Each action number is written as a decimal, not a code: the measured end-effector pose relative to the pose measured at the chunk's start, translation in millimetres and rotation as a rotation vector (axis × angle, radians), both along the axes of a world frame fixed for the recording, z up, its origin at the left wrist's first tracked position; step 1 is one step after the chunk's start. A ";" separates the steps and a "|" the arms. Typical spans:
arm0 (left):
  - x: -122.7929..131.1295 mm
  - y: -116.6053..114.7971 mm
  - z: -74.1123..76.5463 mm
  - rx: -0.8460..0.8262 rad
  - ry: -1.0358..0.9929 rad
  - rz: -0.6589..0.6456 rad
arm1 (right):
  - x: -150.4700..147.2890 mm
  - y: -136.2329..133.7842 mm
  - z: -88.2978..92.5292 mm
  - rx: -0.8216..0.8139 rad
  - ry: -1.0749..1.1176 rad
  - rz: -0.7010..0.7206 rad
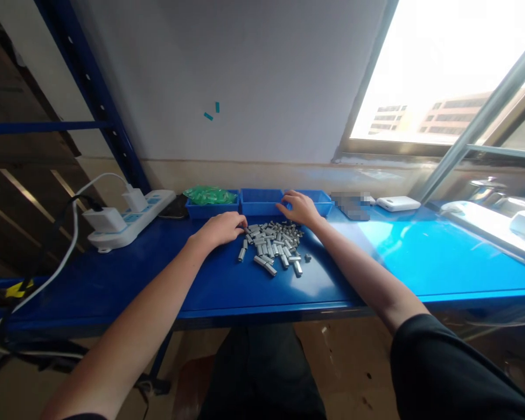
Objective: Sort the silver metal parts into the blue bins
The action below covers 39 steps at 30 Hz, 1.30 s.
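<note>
A loose pile of silver metal hex standoffs [269, 248] lies on the blue tabletop, with smaller metal pieces [292, 233] at its back right. My left hand [223, 229] rests at the pile's left edge, fingers curled together at the nearest pieces; what is between the fingertips is hidden. Behind the pile, my right hand [301, 209] is held at the front of the blue bins, thumb and forefinger apart, with nothing visible between them. It partly covers the middle bin [262, 208] and the right bin [317, 204].
Green plastic packets [210, 195] fill the left blue bin [195, 210]. A white power strip [131, 224] with plugs and cables stands on the left. Further right lie a blurred dark flat object [353, 209], a white box-like device [398, 203] and a white tray [485, 227] below the window.
</note>
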State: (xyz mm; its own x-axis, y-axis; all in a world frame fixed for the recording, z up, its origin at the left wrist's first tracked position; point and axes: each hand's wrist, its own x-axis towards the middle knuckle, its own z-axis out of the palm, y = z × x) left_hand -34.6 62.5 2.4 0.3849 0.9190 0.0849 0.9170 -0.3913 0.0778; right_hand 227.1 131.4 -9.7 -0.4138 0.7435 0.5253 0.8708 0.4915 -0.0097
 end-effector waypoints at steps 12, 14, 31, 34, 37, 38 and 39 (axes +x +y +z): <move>-14.6 6.5 -5.8 -0.037 -0.149 -0.114 | -4.7 -17.5 -0.8 -0.017 0.060 0.003; -13.8 7.9 -7.4 0.008 -0.210 -0.094 | -5.2 -16.8 -1.3 -0.013 0.064 0.005; 16.4 10.1 -17.8 0.291 -0.310 -0.015 | -28.7 -31.8 1.7 0.015 -0.005 -0.073; 21.6 13.6 -18.6 0.138 -0.257 -0.024 | -14.9 -20.3 -3.6 -0.036 -0.046 -0.101; 23.6 14.6 -16.5 0.115 -0.237 -0.005 | -5.6 -14.3 -2.8 -0.044 -0.046 -0.074; 22.7 14.9 -14.8 0.128 -0.239 0.016 | -4.1 -13.2 -2.0 -0.052 -0.048 -0.065; 21.1 15.5 -12.7 0.143 -0.246 0.052 | -3.2 -12.2 -1.3 -0.062 -0.052 -0.057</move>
State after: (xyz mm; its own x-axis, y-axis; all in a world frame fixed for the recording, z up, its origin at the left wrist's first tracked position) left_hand -13.6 78.0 -10.4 0.2899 0.9089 0.2997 0.8963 -0.3676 0.2479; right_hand 223.9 119.2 -10.9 -0.3953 0.7972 0.4563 0.8975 0.4410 0.0072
